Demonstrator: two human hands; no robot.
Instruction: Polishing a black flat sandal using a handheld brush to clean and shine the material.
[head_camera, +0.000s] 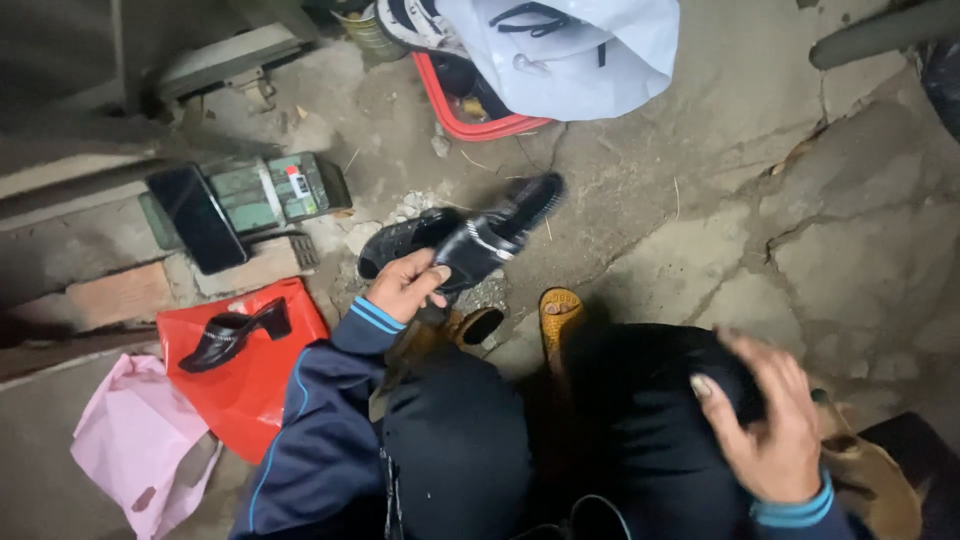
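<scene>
Gripping a black strappy sandal (480, 240) in my left hand (405, 285), I hold it out ahead of my knees over the cracked concrete floor (700, 200). My right hand (770, 420) rests loosely curled, holding nothing, on my right knee. Left of my left hand, a black heeled shoe (232, 335) lies on a red bag (250, 390).

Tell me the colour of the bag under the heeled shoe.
Red bag, seen in the head view, with the black heeled shoe lying on it.

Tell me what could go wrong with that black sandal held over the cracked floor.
The left hand holds the black sandal only at its heel end, so it might tip and drop onto the rubble below. The right hand rests on the knee, giving no support. The phone lies on a ledge close by and could get knocked.
</scene>
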